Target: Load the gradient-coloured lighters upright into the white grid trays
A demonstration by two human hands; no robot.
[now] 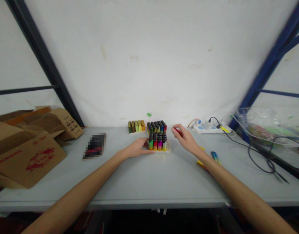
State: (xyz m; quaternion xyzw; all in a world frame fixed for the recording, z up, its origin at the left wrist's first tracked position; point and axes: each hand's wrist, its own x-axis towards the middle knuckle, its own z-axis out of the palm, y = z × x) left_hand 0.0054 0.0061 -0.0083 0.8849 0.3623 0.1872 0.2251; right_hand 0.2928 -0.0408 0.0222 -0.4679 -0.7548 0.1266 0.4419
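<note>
Upright lighters (157,143) with black tops and colourful bodies fill most of a white tray (169,150); bare slots show along its right side. My left hand (138,148) is closed on the tray's left edge, thumb at the front corner. To the right of the tray, my right hand (185,138) pinches a red lighter (178,131) just above the table. Directly behind stands another block of black-topped lighters (157,126). A white-based tray of green, brown, yellow and orange lighters (136,126) sits at the back left.
Loose lighters (215,157) lie by my right forearm, partly hidden. A white power strip (210,128) with cables stands by the wall. Cardboard boxes (29,156) and a pixelated dark object (94,146) are on the left. Clear plastic bags (264,123) lie far right.
</note>
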